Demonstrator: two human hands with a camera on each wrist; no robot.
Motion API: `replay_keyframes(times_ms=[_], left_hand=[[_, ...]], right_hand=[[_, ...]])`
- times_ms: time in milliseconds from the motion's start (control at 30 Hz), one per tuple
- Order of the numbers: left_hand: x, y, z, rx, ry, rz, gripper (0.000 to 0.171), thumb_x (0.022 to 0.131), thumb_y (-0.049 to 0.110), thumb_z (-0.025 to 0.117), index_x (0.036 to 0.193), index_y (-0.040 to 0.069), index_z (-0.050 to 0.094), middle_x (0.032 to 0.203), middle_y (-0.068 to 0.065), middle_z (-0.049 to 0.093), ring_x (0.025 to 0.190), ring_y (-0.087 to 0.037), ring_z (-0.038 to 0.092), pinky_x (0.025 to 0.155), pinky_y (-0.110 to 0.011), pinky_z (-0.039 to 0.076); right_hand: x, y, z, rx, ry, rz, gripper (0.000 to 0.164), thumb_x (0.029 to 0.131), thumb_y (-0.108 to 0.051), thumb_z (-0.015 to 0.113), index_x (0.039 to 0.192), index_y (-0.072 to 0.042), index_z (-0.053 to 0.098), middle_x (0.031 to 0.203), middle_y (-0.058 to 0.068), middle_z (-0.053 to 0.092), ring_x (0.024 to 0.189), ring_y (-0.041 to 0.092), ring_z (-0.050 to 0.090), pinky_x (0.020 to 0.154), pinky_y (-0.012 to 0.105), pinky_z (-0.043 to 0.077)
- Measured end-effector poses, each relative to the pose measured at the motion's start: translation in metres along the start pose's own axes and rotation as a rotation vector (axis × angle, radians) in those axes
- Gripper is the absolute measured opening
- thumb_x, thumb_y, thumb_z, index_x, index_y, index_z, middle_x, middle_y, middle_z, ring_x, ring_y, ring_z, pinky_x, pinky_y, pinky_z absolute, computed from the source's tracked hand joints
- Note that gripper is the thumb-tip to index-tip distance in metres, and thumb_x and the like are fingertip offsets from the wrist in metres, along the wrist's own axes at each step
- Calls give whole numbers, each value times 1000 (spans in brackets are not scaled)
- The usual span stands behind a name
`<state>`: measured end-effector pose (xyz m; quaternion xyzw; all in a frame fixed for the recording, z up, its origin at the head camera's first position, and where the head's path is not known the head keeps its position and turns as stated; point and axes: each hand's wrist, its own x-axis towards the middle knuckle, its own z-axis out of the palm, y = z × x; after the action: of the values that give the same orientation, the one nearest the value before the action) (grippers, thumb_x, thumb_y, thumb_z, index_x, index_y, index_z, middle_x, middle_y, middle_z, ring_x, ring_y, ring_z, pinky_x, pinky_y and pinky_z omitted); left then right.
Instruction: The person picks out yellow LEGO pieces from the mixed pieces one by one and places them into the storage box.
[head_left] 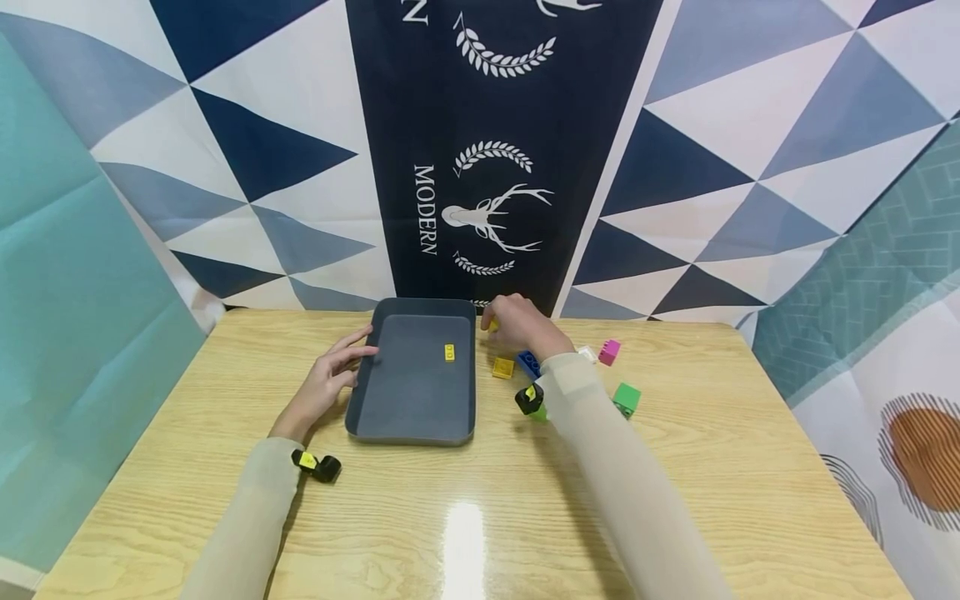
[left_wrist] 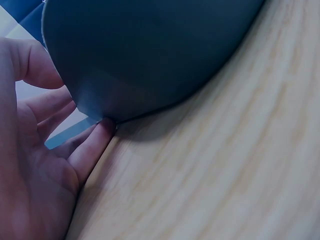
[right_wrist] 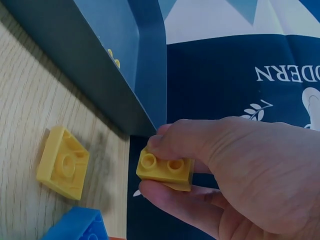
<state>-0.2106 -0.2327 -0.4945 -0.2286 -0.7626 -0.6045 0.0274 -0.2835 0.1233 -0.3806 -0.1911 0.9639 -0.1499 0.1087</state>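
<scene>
Small yellow plastic brick [right_wrist: 166, 170] is pinched betw. thumb & fingers of the right hand [head_left: 519, 327], just off the far right corner of the dark grey rectangular tray [head_left: 360, 392], where another tiny yellow piece [head_left: 449, 352] lies. Looks like mid-carry; next move likely needs a short swing left over the rim. Left hand [head_left: 330, 377] rests flat-fingered vs. the tray's left wall, holding nothing; its underside grip is hard to make out, and the right forearm hides some loose bricks.

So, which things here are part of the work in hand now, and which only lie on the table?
In hand:
- right hand pinching a yellow brick
- left hand touching the grey tray
- small yellow brick lying in the tray

Lying about:
- flat yellow brick
- blue brick
- pink brick
- green brick
- white brick
</scene>
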Motion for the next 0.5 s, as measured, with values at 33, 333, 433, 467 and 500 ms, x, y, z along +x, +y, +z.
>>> replay_keyframes(times_ms=[33,333,433,467,500], left_hand=[[0,0,0,3,-1,-2,47,100,-10,48,143,-18,64,180,-33,34,168,-21,39,113,-5,43],[-1,-3,0,-5,6,31,46,100,-10,48,142,-17,66,180,-29,38,165,-11,42,109,-6,46],[0,1,0,10,-1,-9,46,101,-11,48,144,-18,64,180,-31,35,169,-23,38,109,-6,45],[1,-7,-2,8,-4,1,46,101,-12,48,144,-17,65,181,-29,36,168,-21,39,108,-7,46],[2,-14,-4,10,-8,-4,47,102,-12,49,144,-13,68,182,-23,39,169,-18,39,109,-7,46]], right_hand=[[0,-1,0,0,2,-3,26,102,-5,78,128,-6,83,144,17,77,117,32,71,113,47,62],[-1,-12,-1,-3,4,-15,26,102,-3,77,127,-5,83,144,16,77,120,30,71,113,45,61],[-1,-15,-1,1,2,-7,27,102,-3,77,128,-5,83,143,16,77,119,30,72,112,45,62],[-1,-16,-1,3,1,-3,27,102,-3,77,128,-5,83,143,16,77,119,30,72,113,45,62],[-2,-17,-1,7,-2,-1,27,102,-3,76,129,-5,83,144,16,77,120,30,72,114,45,61]])
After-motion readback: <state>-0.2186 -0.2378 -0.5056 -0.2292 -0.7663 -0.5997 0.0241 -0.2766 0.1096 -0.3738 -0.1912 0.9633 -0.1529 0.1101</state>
